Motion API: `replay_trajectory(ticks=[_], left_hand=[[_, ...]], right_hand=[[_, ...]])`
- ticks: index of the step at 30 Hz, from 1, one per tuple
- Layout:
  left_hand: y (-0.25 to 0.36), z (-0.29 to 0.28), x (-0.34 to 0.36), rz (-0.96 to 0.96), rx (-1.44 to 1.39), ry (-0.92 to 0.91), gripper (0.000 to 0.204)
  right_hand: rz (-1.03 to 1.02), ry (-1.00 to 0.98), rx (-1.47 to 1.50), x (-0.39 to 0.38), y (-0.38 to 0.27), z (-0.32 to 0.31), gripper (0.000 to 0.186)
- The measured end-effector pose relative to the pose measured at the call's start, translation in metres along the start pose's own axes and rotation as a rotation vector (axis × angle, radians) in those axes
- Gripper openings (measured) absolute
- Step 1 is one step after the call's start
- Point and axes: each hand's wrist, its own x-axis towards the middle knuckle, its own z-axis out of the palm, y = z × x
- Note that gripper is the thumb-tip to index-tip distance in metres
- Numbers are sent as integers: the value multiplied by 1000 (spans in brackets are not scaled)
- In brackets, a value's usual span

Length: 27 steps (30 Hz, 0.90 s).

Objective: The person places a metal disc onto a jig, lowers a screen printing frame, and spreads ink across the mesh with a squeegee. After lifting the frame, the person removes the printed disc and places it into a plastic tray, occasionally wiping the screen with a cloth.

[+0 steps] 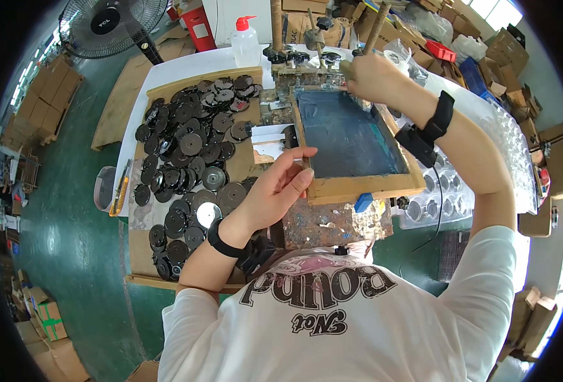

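Note:
A wooden-framed printing screen with dark blue mesh lies tilted on the worn work stand in front of me. My left hand is at its left rail, index finger and thumb stretched apart and touching the wood. Over the far right corner of the screen, my right hand is closed; a bit of something olive-coloured shows at its fingers, the rest hidden by the hand. Beside the screen's left rail, a black disc stands by a small white plate.
Many round black parts are heaped on a cardboard tray at the left. A red-capped squeeze bottle stands behind. Clear plastic trays lie right. Threaded posts rise at the back. A cable hangs from my right wrist.

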Motion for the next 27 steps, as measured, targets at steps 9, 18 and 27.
replay_trajectory(ticks=[9,18,27], left_hand=[[-2,2,-1,7,10,15,39],[-1,1,0,8,-13,7,39],[1,0,0,-21,-17,-2,37]], right_hand=[[-261,39,238,17,-16,8,33],[-330,-80,487,11,13,6,32],[-434,-238,616,1,13,5,31]])
